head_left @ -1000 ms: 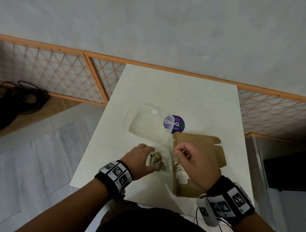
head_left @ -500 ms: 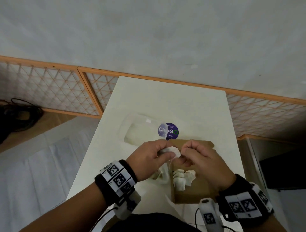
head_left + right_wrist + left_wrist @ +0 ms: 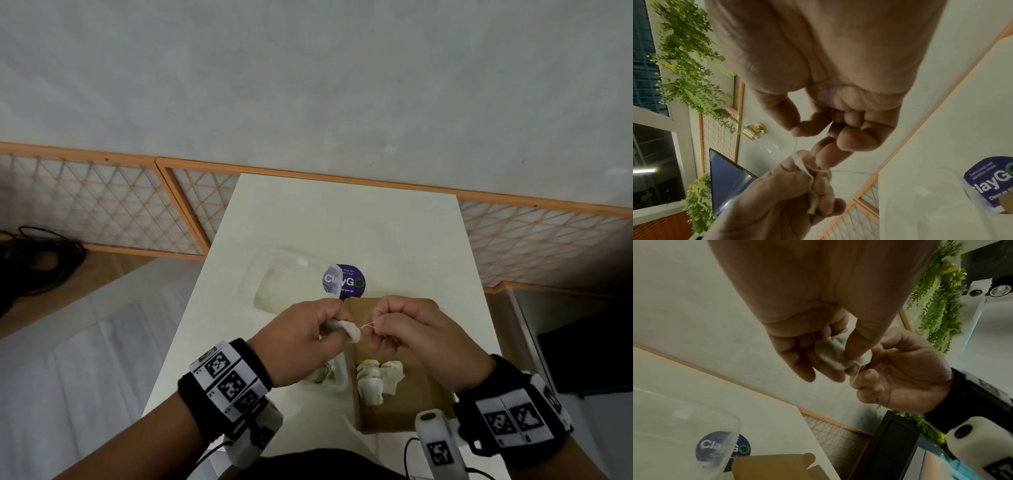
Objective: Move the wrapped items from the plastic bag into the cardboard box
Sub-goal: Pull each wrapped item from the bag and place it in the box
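- Where both hands were low at the bag, left hand now pinches a wrapped item aloft.
- Right hand fingers nip its string; boxing comes next.

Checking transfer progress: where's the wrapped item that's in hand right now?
Head view: the wrapped item is pinched in the left hand, above the cardboard box's left edge, while the right hand pinches its string.
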Available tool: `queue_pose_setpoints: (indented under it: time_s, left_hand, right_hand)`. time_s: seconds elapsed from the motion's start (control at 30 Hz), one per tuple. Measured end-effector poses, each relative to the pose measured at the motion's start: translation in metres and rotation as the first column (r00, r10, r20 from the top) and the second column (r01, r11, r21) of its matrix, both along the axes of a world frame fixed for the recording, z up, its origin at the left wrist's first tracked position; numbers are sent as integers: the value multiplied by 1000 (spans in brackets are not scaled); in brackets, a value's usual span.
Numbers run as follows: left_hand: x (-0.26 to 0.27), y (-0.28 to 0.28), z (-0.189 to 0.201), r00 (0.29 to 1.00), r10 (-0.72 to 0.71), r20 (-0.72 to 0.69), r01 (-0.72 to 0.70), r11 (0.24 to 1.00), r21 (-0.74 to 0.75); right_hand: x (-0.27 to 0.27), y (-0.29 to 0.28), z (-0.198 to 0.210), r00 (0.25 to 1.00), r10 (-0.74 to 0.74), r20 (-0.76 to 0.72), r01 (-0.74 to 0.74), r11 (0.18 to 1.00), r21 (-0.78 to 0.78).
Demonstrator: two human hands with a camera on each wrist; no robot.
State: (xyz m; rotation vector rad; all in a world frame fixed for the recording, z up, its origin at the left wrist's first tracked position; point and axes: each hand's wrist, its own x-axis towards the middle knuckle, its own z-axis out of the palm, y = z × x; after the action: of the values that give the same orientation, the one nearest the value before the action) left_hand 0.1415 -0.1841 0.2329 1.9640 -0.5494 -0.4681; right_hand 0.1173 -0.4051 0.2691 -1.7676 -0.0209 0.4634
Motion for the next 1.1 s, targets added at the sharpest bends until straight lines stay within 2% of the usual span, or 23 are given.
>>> queue_pose_setpoints:
  time_s: [0.23, 0.4, 0.47, 0.57, 0.63, 0.73, 0.83, 0.87, 1.0, 1.1]
  left_hand:
    - [-1, 0, 15, 998, 36, -47, -40, 994, -105]
    - [6, 13, 15, 996, 85, 13, -83, 989, -122]
    - [7, 17, 15, 992, 102, 72, -94, 991, -99]
    - [7, 19, 18, 992, 121, 25, -119, 989, -83]
    - [7, 19, 17, 992, 127, -6, -127, 990, -68]
    - [5, 21, 15, 992, 118, -44, -121, 990, -73]
    - [5, 23, 13, 986, 105, -129, -121, 984, -128]
    - [4, 22, 12, 979, 102, -178, -131, 979, -158]
    - [4, 18, 9, 937, 59, -344, -154, 954, -257]
    - [3, 12, 12, 907, -12, -420, -127, 946, -299]
  right_hand:
    - [7, 2, 2, 993, 109, 38, -105, 989, -100]
    - [12, -7, 3, 956, 269, 120, -216, 918, -333]
    - [14, -8, 0, 919, 344, 192, -198, 825, -530]
    - [19, -9, -8, 835, 472, 282, -38, 562, -826]
    - [24, -9, -13, 812, 490, 318, 63, 467, -882]
    - [30, -11, -15, 813, 493, 309, 118, 380, -918]
    - [30, -9, -12, 834, 454, 314, 138, 379, -915]
    - [29, -7, -11, 839, 437, 325, 140, 402, -905]
    - [22, 1, 3, 835, 365, 411, 140, 581, -802]
    - [18, 7, 15, 809, 360, 466, 167, 619, -768]
